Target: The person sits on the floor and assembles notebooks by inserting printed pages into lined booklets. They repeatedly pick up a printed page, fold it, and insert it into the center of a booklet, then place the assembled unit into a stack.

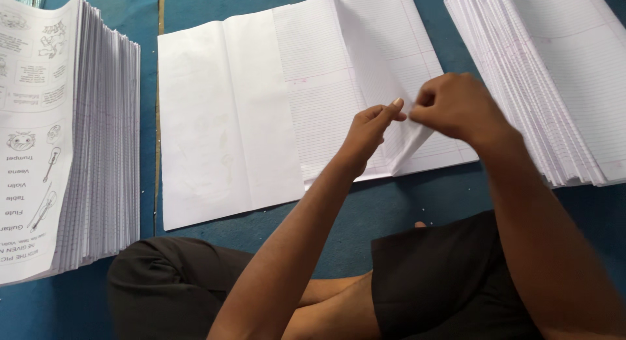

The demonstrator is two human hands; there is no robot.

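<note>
Left side: tall stack of printed sheets [65,138] walls off that edge.
Right side: fanned stack of ruled sheets [554,72] blocks the far right.
Centre: open ruled sheets [313,98] lie flat, passable above.
Gaps: bare blue floor [149,118] strip between left stack and centre sheets; wider floor before the knees.
Near edge: crossed legs in dark shorts [430,281] close it.

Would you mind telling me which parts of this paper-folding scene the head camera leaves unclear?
- Head view: the left hand and right hand cover the ruled sheet's corner, so the grip is hidden.
- The right stack of ruled sheets is cut off by the top and right edges.
- The left stack of printed sheets runs past the left edge.
- Faint show-through on the blank sheet is too pale to tell.
</note>
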